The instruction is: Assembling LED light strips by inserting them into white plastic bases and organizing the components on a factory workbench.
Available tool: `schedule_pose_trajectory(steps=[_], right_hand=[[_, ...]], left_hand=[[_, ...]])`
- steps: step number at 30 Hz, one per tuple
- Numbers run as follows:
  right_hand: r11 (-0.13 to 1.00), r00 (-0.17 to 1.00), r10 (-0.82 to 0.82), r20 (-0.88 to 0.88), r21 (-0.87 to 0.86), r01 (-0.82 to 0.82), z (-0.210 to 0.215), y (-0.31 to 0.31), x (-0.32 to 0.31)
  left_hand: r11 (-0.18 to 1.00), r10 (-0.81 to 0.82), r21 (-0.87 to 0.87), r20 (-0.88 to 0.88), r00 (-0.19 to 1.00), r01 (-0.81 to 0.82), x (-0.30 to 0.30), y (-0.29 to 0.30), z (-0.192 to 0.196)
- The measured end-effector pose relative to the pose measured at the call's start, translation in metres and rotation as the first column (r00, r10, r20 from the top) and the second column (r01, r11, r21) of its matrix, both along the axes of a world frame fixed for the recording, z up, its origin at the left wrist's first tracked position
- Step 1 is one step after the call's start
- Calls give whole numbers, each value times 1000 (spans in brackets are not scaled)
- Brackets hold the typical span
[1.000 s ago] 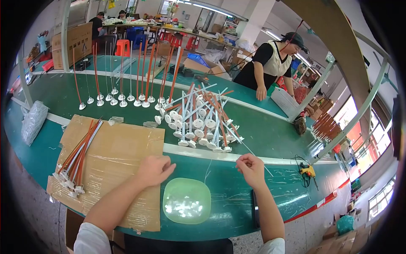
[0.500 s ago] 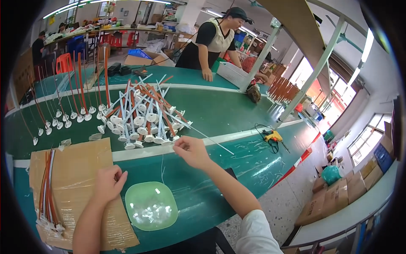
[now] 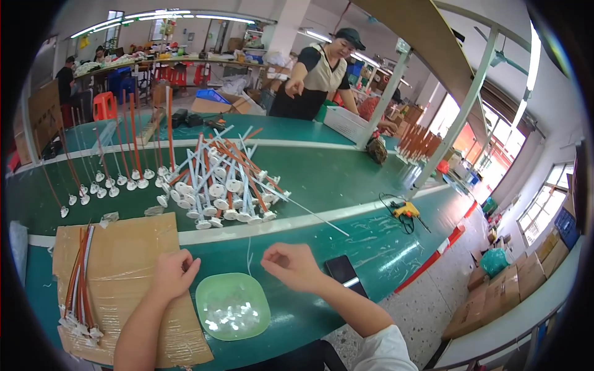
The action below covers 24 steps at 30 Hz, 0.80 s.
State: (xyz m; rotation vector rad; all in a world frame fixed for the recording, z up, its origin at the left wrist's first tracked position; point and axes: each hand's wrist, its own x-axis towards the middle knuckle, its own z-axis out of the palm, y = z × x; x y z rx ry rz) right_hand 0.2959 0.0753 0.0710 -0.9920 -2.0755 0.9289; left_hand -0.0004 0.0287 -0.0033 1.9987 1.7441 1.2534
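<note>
Green tabletop (image 3: 346,185) in a busy workshop. Left hand (image 3: 174,272) loosely curled over brown cardboard (image 3: 124,266), holding nothing clearly visible. Right hand (image 3: 291,266) pinched shut on a thin white wire (image 3: 249,256), barely discernible, long axis running away toward the pile of white-capped rods (image 3: 223,185). Pale green bowl (image 3: 234,306) between both hands, contents blurred. Dark phone (image 3: 346,272) partly hidden by the right forearm.

Both forearms reaching in from below. Left hand (image 3: 173,272) loosely curled, knuckles up. Right hand (image 3: 291,266) apparently pinching, fingers bent.
</note>
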Motion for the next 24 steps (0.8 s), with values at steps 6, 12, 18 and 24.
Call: schedule_pose_trajectory(steps=[6,12,18,24], right_hand=[[953,994,52,-100,303,-19,-12,-19,-9],[811,938,-155,-310,502,300,-41,-12,-9],[759,922,-150,-357,556,339,-51,-6,-1],[751,954,-77,-291,612,248,-53,-7,-1]], left_hand=[[1000,7,-17,-81,997,-8,-1,-4,-1],[998,-34,43,-80,996,37,-1,-5,-1],[997,-61,29,-119,991,65,1,-5,0],[994,-76,64,-162,984,88,3,-9,1]])
